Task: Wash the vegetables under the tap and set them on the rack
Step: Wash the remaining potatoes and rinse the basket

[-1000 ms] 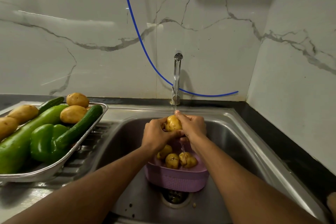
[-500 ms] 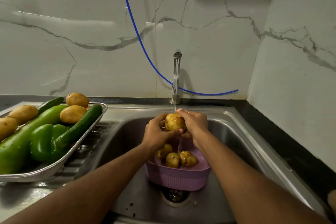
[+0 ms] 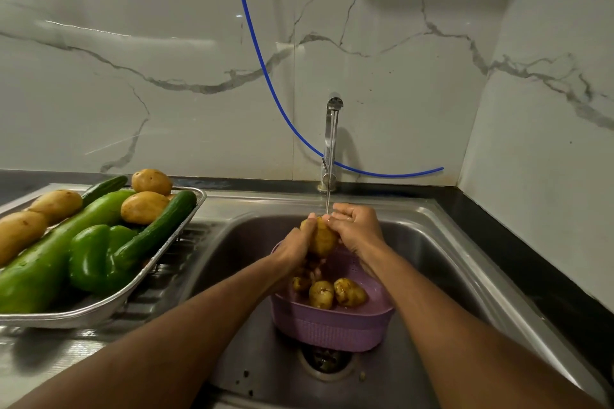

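While water runs from the tap (image 3: 333, 129), gripping one potato (image 3: 321, 239) between left hand (image 3: 297, 244) and right hand (image 3: 357, 229), fingers curled round it, over the basket (image 3: 332, 325) to catch drips. Turned upright since a moment ago. Washed vegetables waiting on the rack (image 3: 186, 232), left.

A blue hose (image 3: 265, 76) hangs down the white marble-patterned wall (image 3: 133, 43) and curves off to the right along its foot. A black worktop (image 3: 518, 242) runs along the back edge and down the right side to the near right corner.
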